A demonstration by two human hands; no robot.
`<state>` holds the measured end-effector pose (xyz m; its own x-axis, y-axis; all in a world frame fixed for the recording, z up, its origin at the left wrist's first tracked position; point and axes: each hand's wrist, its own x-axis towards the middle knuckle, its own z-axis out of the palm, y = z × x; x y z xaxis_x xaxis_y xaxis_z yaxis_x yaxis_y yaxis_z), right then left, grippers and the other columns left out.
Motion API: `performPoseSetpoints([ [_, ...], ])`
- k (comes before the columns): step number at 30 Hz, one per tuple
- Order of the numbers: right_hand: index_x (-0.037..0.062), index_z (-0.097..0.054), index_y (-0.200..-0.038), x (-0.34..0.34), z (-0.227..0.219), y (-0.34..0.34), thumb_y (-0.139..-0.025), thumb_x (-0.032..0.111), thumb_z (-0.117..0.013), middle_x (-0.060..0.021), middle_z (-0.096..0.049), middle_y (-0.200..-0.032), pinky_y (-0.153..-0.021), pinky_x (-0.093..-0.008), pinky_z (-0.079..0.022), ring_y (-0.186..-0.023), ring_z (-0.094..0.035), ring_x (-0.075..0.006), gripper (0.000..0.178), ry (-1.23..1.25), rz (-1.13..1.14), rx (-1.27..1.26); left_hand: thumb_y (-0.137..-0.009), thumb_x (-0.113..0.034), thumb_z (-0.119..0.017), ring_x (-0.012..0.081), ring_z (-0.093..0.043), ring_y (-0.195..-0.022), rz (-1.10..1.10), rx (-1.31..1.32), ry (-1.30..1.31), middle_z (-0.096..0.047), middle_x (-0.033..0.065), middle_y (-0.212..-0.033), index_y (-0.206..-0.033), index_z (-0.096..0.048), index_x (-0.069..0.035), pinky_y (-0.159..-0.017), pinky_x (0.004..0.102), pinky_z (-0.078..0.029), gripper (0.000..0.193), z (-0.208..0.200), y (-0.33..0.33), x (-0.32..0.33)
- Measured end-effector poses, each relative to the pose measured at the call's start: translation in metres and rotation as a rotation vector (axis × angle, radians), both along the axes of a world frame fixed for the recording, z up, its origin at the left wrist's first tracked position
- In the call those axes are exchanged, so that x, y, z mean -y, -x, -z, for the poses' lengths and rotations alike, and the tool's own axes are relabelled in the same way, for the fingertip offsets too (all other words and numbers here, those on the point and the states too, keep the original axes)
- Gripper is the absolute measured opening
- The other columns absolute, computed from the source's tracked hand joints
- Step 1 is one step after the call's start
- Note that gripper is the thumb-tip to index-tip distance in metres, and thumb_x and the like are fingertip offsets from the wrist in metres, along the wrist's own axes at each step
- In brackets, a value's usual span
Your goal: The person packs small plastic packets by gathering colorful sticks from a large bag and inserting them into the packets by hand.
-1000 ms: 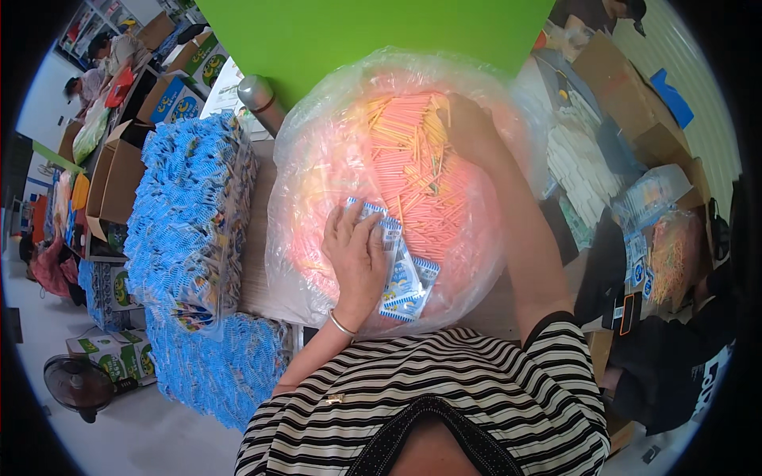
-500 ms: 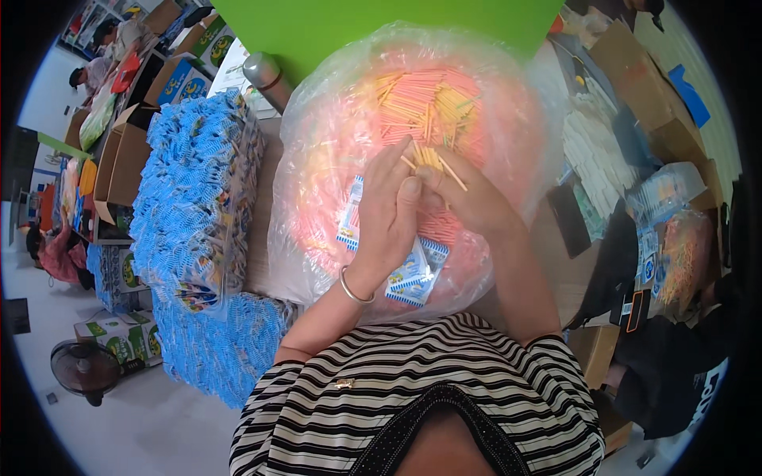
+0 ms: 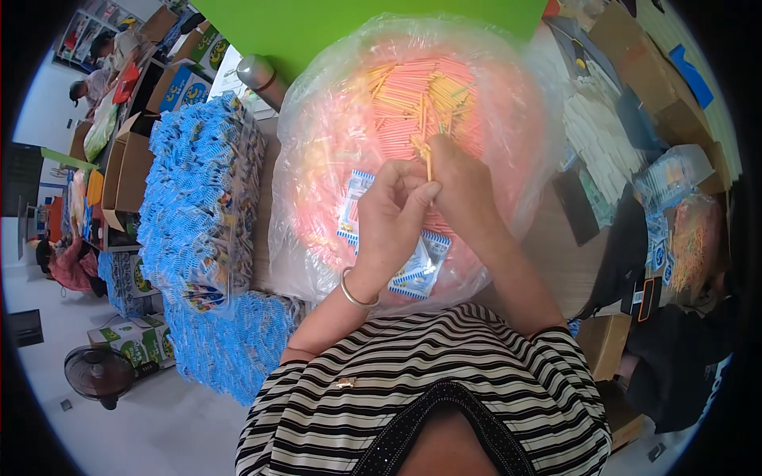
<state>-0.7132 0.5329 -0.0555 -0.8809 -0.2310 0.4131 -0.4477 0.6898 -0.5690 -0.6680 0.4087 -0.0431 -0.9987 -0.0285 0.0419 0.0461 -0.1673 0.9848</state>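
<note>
Over a big clear plastic bag [image 3: 287, 127] of thin pink and yellow sticks [image 3: 413, 79], both my hands meet. My right hand [image 3: 463, 184] is closed round a few yellow sticks [image 3: 421, 146], whose ends poke out past its fingers. One stick points down toward my left hand [image 3: 387, 218], which wears a bangle at the wrist. The left fingers curl in, with thumb and fingertips pinched at that stick's lower end. Under the hands, small blue-and-white packets [image 3: 421, 274] lie on the sticks, with another packet [image 3: 349, 214] left of my left hand.
A clear bin [image 3: 236, 238] heaped with blue packets stands at the left, above another packet pile [image 3: 230, 341]. A steel flask [image 3: 260, 78] is behind it. White strips [image 3: 595, 143] and cardboard boxes [image 3: 643, 63] fill the right. A fan [image 3: 99, 371] stands lower left.
My hands, pressed together before, have drawn slightly apart. The left hand has rolled and curled its fingers. The right hand has turned, its sticks now pointing differently.
</note>
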Motion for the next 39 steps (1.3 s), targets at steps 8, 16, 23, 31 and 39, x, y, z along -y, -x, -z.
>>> performPoseSetpoints([
  [8, 0.0018, -0.056, -0.101, 0.004, -0.009, -0.004, -0.104, 0.026, -0.050, -0.0084, -0.066, -0.085, -0.065, -0.0379, -0.053, -0.076, -0.068, -0.0231, 0.025, 0.968, -0.016, 0.670, -0.093, -0.002, -0.067, 0.0046, -0.060, -0.070, -0.061, 0.001, -0.056, -0.067, 0.0013, -0.083, -0.107, -0.058, -0.001, -0.061, 0.0193, -0.048, 0.016, 0.004, 0.000, 0.014],
  [16, 0.0017, -0.056, -0.100, 0.026, -0.004, -0.024, -0.106, 0.026, -0.046, -0.0077, -0.064, -0.087, -0.075, -0.0293, -0.054, -0.081, -0.064, -0.0152, 0.027, 1.406, -0.088, 0.571, -0.088, -0.004, -0.070, 0.0201, -0.065, -0.084, -0.132, -0.369, 0.777, -0.068, 0.0088, -0.093, -0.112, -0.065, -0.007, -0.074, 0.0311, -0.052, 0.024, 0.010, -0.017, 0.012],
  [23, 0.0017, -0.056, -0.102, -0.015, -0.002, -0.014, -0.103, 0.024, -0.053, 0.0016, -0.045, -0.067, -0.051, -0.0251, -0.037, -0.054, -0.044, -0.0087, 0.022, 1.565, -0.038, 0.522, -0.081, -0.011, -0.073, 0.0351, -0.052, -0.125, 0.039, -0.546, 1.220, -0.061, 0.0099, -0.129, -0.112, -0.070, -0.013, -0.104, 0.0511, -0.039, 0.032, 0.026, -0.068, 0.034],
  [31, 0.0031, -0.060, -0.100, -0.020, -0.009, -0.030, -0.099, 0.020, -0.061, 0.0060, -0.035, -0.059, -0.042, -0.0241, -0.026, -0.046, -0.033, -0.0057, 0.017, 1.345, 0.020, 0.712, -0.080, -0.013, -0.072, 0.0344, -0.048, -0.133, 0.131, -0.736, 1.253, -0.058, 0.0079, -0.135, -0.115, -0.069, -0.012, -0.108, 0.0500, -0.037, 0.035, 0.065, -0.049, 0.088],
  [39, -0.0013, -0.066, -0.093, -0.021, 0.013, -0.040, -0.091, 0.023, -0.069, -0.0047, -0.059, -0.069, -0.057, -0.0323, -0.044, -0.061, -0.057, -0.0162, 0.025, 0.422, -0.053, 0.557, -0.077, -0.005, -0.075, 0.0341, -0.053, -0.123, -0.168, -0.584, 1.104, -0.060, 0.0131, -0.127, -0.119, -0.066, -0.008, -0.103, 0.0456, -0.042, 0.043, 0.061, -0.063, 0.072],
])
